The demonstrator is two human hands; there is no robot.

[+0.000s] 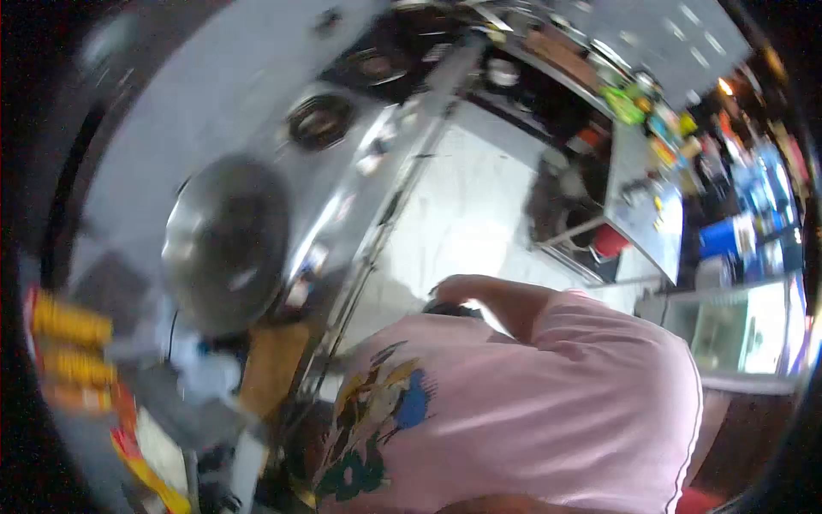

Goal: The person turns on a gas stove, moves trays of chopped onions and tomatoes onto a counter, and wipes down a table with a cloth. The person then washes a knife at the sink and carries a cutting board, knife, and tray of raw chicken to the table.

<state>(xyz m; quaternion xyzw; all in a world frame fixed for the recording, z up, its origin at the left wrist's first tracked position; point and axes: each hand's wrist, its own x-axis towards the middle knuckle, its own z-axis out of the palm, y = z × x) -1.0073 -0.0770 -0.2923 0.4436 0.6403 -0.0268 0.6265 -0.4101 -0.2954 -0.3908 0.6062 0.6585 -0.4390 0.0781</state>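
My right hand [458,289] is in front of my waist, with the arm bent below a pink sleeve. Motion blurs its fingers, so I cannot tell whether they are apart or closed. Right beside the hand a dark object [454,309] shows in part above my pink shirt [531,411]; its kind is unclear. My left hand is not visible. To the left, a large metal wok [227,240] rests on the steel cooking counter [338,193].
Burners [321,122] line the counter beyond the wok. Yellow packets [73,343] are at lower left. Across the pale floor [462,206] stands a steel table [646,206] with things stored beneath it. A glass-fronted cabinet [728,330] is at right.
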